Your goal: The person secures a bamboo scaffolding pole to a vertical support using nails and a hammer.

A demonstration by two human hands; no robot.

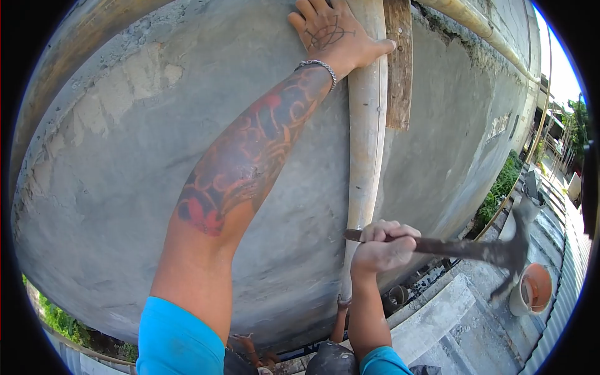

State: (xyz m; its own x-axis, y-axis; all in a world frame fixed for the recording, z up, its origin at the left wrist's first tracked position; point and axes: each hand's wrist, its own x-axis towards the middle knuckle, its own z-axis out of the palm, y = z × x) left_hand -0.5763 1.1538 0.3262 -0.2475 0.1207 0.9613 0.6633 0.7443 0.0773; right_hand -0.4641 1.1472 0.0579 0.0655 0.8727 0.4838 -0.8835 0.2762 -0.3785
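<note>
At upper centre the splayed left hand lays its thumb across the upright, pale bamboo pole; lower centre, the right hand grips a dark-handled hammer crosswise.

An outdoor building site, by its look: a grey cement-rendered wall spans the centre, with 1 bamboo-like pole at 10 o'clock. A stained bucket stands near corrugated metal sheeting at 4 o'clock; open sky brightens 2 o'clock, greenery nearer 3.
</note>
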